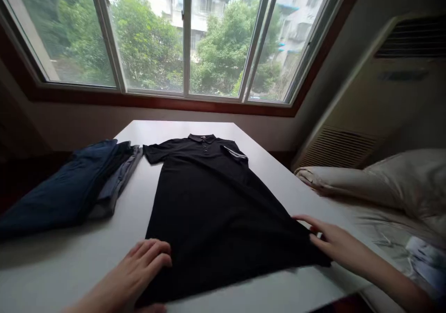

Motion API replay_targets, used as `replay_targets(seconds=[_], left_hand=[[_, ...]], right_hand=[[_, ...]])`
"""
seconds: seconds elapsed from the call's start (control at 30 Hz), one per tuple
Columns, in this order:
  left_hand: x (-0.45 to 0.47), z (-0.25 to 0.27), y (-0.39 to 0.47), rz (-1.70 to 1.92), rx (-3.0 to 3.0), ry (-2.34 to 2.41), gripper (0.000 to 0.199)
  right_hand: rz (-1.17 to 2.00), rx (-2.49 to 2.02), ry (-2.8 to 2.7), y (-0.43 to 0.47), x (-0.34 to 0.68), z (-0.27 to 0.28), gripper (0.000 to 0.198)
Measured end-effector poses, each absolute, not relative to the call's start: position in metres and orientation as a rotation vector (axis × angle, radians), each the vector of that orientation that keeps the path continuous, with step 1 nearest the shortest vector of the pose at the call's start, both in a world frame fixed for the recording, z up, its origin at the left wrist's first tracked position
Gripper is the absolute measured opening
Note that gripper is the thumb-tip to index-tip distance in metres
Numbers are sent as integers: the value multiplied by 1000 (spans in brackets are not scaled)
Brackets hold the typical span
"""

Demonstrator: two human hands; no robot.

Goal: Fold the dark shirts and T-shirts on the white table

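A black short-sleeved polo shirt (209, 210) lies spread on the white table (195, 299), its buttoned collar toward the window and its hem toward me. The sleeve on the right has pale stripes and is folded in a little. My left hand (139, 266) rests on the shirt's lower left edge, fingers slightly bent and the thumb apart. At the lower right edge, my right hand (331, 243) touches the cloth with its fingers stretched out and spread. Neither hand is closed around the fabric.
Folded dark blue and grey clothes (69, 183) form a pile on the table's left side. To the right stands a bed with beige bedding (376, 183), and a floor-standing air conditioner (365, 94) is behind it. A sliding window (186, 38) spans the far wall.
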State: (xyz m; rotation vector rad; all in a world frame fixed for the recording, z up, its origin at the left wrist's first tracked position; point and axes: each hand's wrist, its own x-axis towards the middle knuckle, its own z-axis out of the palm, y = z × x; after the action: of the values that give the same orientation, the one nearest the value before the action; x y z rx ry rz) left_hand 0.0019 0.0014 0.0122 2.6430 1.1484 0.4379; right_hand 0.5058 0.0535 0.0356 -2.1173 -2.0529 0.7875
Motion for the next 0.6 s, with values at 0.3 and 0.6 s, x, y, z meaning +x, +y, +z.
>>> replay_targets(seconds=[0.3,0.6], left_hand=[[4,31,6,134,2690,1150,27],[-24,48,-1,171,2325,1180,12]], right_hand=[[729,-2085,-2059,54,528,35,58],[1050,-2065,-1974,46,532,31,65]])
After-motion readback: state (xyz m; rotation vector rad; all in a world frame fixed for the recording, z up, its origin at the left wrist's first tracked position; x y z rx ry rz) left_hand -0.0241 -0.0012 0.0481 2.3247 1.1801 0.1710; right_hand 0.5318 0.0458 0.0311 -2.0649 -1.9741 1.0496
